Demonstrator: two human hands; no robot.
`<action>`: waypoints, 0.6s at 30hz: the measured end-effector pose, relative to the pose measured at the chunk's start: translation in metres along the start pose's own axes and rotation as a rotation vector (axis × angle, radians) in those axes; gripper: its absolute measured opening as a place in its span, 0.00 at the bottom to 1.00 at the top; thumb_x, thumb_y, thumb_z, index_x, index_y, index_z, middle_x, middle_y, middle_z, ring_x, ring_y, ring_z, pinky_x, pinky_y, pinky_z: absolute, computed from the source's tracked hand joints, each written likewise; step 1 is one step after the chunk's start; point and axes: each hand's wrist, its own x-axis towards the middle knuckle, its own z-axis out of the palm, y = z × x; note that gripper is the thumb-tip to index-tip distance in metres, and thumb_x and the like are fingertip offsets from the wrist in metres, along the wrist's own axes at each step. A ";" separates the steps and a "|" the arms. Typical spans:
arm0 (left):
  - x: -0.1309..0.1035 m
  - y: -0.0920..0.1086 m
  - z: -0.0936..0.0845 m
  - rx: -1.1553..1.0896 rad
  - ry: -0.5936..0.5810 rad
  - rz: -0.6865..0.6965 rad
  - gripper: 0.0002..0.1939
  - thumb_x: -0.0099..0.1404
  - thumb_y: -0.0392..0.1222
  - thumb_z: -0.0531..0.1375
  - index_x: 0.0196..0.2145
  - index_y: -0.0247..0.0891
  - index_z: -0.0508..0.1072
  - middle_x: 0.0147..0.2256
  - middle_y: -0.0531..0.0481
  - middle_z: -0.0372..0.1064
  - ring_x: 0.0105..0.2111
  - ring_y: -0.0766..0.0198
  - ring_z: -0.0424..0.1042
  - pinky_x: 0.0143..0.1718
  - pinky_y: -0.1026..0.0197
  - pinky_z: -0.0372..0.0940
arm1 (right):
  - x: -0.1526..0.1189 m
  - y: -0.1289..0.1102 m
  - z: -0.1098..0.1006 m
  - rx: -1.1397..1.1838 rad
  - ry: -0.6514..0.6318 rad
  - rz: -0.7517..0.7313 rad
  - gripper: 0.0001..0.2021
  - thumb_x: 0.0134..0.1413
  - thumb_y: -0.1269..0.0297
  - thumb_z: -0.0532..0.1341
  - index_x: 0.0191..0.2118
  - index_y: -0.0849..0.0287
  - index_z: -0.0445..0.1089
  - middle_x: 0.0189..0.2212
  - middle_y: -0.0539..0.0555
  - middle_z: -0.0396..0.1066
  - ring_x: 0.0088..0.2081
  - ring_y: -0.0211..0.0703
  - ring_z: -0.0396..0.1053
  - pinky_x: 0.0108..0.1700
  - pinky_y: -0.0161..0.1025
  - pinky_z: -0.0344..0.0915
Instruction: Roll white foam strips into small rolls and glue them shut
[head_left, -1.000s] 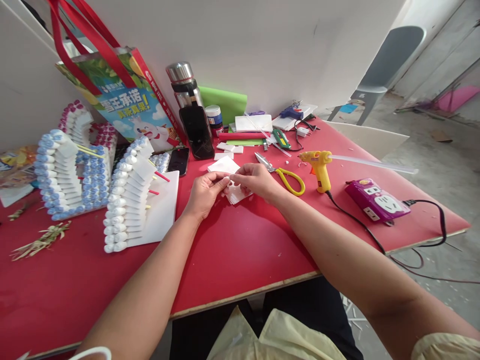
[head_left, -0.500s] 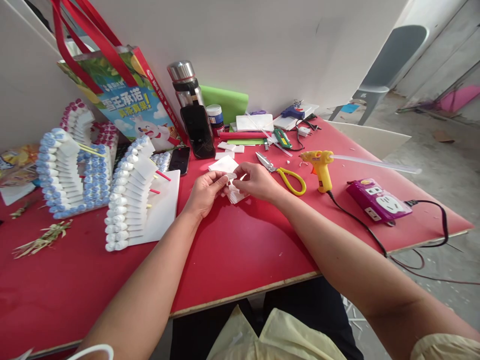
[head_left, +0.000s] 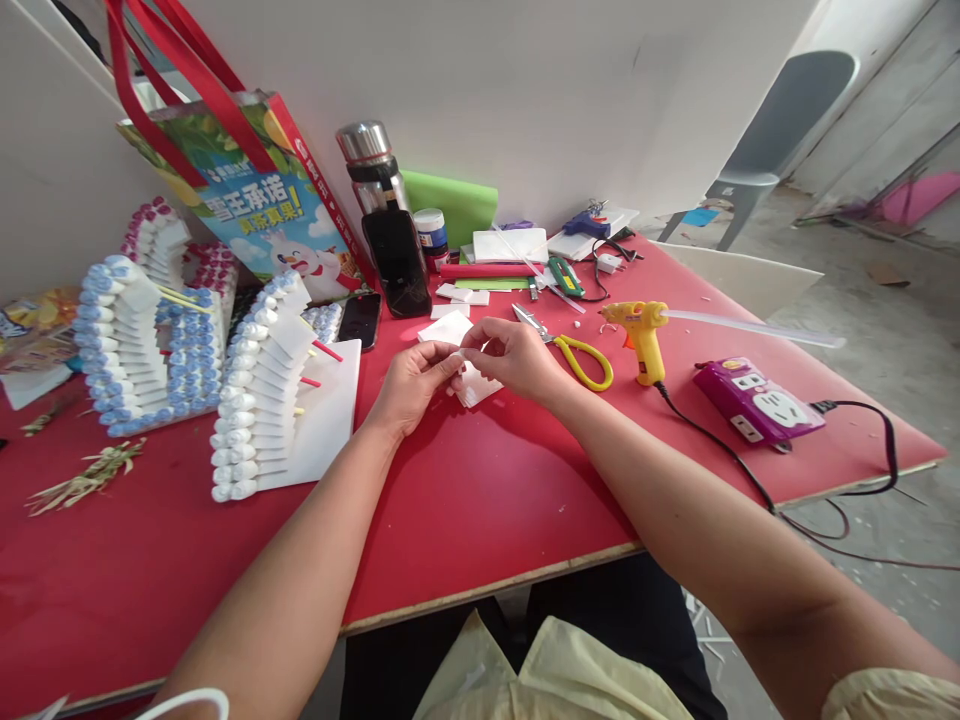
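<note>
Both the left hand [head_left: 411, 388] and the right hand [head_left: 510, 360] are pinching a small white foam piece [head_left: 459, 355]. Finished white fan rows [head_left: 259, 400] are standing at nine o'clock; loose foam pieces [head_left: 474, 385] are waiting underneath.

I saw a red bench [head_left: 480, 500], yellow glue gun [head_left: 637, 335], purple power strip [head_left: 750, 400], yellow-handled scissors [head_left: 577, 360] and white foam pieces [head_left: 474, 385]

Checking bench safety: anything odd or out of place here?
Two things. The yellow hot glue gun stands plugged into the purple power strip, whose black cord trails off the red table edge. Dry plant scraps lie scattered at far left.
</note>
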 end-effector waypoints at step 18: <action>-0.002 0.007 0.000 -0.120 -0.059 -0.120 0.14 0.55 0.46 0.71 0.31 0.31 0.77 0.28 0.49 0.69 0.22 0.73 0.63 0.26 0.66 0.58 | -0.001 -0.005 -0.016 -0.325 -0.101 -0.390 0.08 0.50 0.76 0.57 0.33 0.61 0.74 0.29 0.52 0.71 0.28 0.36 0.63 0.33 0.33 0.58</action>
